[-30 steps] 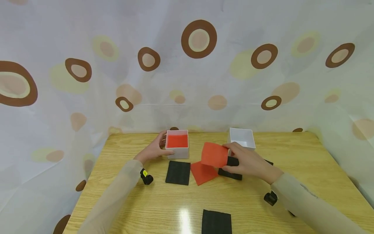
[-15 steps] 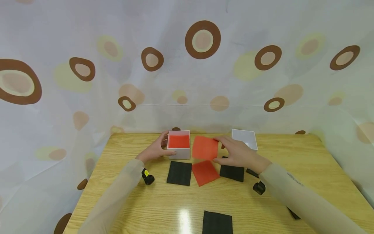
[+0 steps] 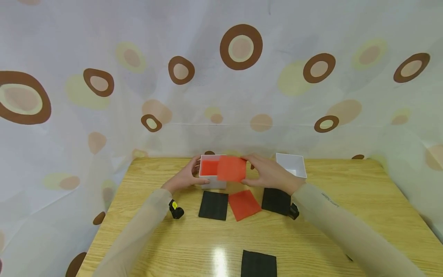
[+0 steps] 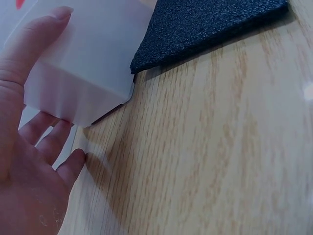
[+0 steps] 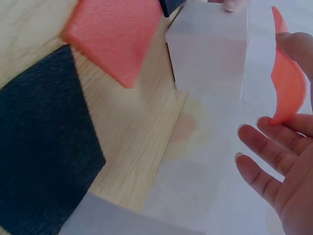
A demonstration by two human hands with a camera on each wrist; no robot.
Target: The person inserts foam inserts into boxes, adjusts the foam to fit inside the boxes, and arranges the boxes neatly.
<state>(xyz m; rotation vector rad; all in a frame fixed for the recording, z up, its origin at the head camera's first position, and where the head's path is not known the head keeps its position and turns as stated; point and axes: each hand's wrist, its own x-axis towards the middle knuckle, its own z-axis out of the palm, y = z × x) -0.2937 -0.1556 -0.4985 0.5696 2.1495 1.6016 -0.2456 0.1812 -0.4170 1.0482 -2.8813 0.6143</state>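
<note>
My left hand (image 3: 185,177) holds a white box (image 3: 214,183) at its left side, thumb across the front wall and fingers around the side. Red foam (image 3: 209,168) lies inside this box. In my right hand (image 3: 271,174), a thin red foam square (image 3: 231,168) is pinched by its right edge. The square overlaps the box's right part in the head view. In the right wrist view the red square (image 5: 287,81) bends into a curve between thumb and fingers, beside the box (image 5: 208,61). The left wrist view shows my left thumb (image 4: 41,36) flat on the box wall.
A second white box (image 3: 290,161) stands at the back right. On the wooden table (image 3: 180,246) lie a red foam square (image 3: 244,205) and black foam squares (image 3: 213,205), (image 3: 276,201), (image 3: 258,264). A patterned sheet (image 3: 207,96) hangs behind the table's back edge.
My right hand has carried the red foam square left and slightly up, from near the right box to over the left box. The left hand stays at its box.
</note>
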